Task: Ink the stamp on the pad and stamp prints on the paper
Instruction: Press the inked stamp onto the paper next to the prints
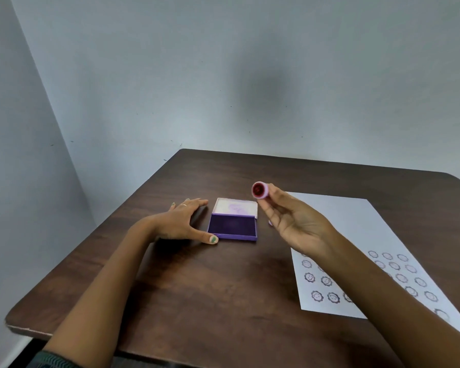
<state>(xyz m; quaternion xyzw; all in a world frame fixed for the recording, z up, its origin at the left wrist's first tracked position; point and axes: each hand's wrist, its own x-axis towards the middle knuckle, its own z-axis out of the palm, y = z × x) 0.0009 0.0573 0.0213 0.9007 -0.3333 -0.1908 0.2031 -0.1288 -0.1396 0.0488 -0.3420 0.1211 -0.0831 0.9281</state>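
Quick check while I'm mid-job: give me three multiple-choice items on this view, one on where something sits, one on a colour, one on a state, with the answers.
1. Where does the paper lie relative to the ink pad?
A. To its right
B. To its left
C. Under it

2. What colour is the ink pad's case?
A. Green
B. Purple
C. Yellow

3. What is the state of the stamp?
A. Lying on the table
B. Pressed into the pad
C. Held in the air by the right hand

Answers:
1. A: the white sheet with rows of prints lies right of the pad.
2. B: the open case and its inked surface are purple.
3. C: the right hand's fingers grip the stamp above the table, its face turned toward the camera, while the left hand rests on the table beside the pad, thumb at its corner.
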